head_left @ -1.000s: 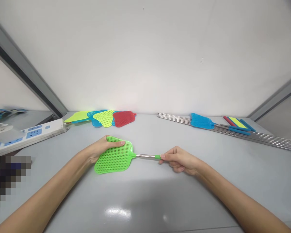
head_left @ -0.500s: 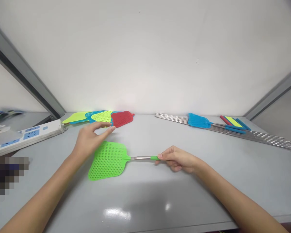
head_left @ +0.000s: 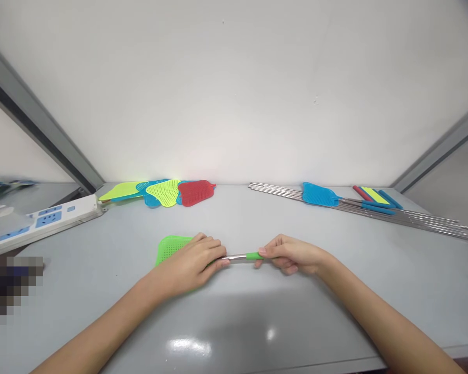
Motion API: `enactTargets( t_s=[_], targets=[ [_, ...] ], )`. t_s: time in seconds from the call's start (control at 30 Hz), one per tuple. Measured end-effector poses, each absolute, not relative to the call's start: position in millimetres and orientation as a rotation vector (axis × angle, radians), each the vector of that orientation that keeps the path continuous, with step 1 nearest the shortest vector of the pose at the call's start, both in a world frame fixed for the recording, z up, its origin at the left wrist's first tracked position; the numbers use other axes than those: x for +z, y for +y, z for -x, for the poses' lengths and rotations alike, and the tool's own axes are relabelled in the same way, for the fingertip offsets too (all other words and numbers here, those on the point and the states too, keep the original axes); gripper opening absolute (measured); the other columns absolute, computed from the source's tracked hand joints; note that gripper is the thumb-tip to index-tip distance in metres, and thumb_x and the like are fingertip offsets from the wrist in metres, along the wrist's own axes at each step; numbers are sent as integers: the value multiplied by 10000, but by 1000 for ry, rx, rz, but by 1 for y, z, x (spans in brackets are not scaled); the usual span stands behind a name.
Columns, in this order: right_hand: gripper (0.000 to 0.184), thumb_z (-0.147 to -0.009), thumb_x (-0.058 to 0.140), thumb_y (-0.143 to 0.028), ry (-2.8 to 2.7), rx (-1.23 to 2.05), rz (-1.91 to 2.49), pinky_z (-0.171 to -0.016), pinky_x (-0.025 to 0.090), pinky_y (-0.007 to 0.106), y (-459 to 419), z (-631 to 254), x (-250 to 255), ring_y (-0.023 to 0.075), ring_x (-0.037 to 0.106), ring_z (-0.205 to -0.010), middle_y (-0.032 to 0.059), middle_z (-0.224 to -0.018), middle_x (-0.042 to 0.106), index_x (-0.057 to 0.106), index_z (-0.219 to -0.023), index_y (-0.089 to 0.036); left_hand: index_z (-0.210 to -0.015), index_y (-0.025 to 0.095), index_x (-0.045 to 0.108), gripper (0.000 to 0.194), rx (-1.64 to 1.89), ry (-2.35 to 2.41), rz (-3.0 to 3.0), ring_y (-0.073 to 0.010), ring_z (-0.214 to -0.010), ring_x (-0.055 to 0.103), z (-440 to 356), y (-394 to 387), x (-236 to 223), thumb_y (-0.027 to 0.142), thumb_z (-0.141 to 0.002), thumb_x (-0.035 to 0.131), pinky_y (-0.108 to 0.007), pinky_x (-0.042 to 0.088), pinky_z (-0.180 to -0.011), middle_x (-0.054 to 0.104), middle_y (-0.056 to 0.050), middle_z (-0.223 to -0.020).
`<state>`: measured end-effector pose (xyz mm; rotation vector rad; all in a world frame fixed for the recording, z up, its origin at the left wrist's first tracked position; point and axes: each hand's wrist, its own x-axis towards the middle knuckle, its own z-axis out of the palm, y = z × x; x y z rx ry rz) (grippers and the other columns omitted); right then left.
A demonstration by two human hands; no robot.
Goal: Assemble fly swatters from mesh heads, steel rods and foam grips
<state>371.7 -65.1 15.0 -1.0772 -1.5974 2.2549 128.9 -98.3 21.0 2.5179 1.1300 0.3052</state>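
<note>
Grey table (head_left: 315, 322): under green swatter (head_left: 172, 248)
Left hand (head_left: 198, 261): over its head, gripping neck
Right hand (head_left: 286, 254): pinching handle (head_left: 252, 256)

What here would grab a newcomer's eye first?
Probably the green swatter in the middle, left hand partly covering it, right hand on its grip. Behind, yellow, blue and red swatter heads overlap on the left; a blue swatter lies over metal rods on the right.

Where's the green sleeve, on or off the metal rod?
On: the metal rod runs into the green sleeve, pinched by the right hand.
</note>
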Motion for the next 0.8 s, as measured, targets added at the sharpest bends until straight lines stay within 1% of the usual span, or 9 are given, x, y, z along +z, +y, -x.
enactTargets(
  t_s=[0.17, 0.23, 0.43, 0.6, 0.8],
  targets=[
    [346, -725, 546, -393, -1616, 2289, 1074, -352, 95, 202, -63, -375, 16, 26, 105, -388, -97, -411, 185, 630, -820, -71, -684, 196, 476, 239, 374, 1137, -2454, -173, -629, 403, -132, -104, 9, 317, -847, 349, -288, 269, -591, 476, -15, -619],
    [336, -721, 554, -385, -1601, 2309, 1073, -352, 95, 200, -63, -375, 15, 23, 113, -383, -97, -405, 196, 628, -811, -71, -655, 192, 443, 246, 395, 1139, -2460, -168, -604, 386, -135, -106, 4, 310, -849, 347, -289, 260, -582, 461, -11, -604],
    [340, -719, 555, -397, -1570, 2354, 1050, -349, 95, 196, -66, -373, 10, 23, 127, -377, -97, -387, 219, 623, -805, -75, -672, 180, 388, 253, 248, 1205, -2657, -143, -542, 359, -140, -114, 0, 222, -878, 248, -299, 270, -617, 432, 5, -581],
    [338, -724, 549, -398, -1523, 2403, 1054, -344, 103, 190, -69, -371, 9, 23, 129, -374, -99, -389, 213, 620, -813, -79, -676, 177, 364, 216, 178, 1227, -2689, -139, -550, 384, -140, -118, 2, 160, -862, 255, -300, 285, -630, 451, 2, -591],
    [318, -726, 548, -400, -1470, 2411, 1093, -335, 94, 189, -75, -368, 9, 26, 128, -374, -99, -399, 188, 612, -776, -92, -651, 175, 351, 209, 103, 1256, -2557, -132, -534, 393, -141, -118, 11, 125, -833, 260, -319, 302, -667, 469, 5, -575]
  ],
)
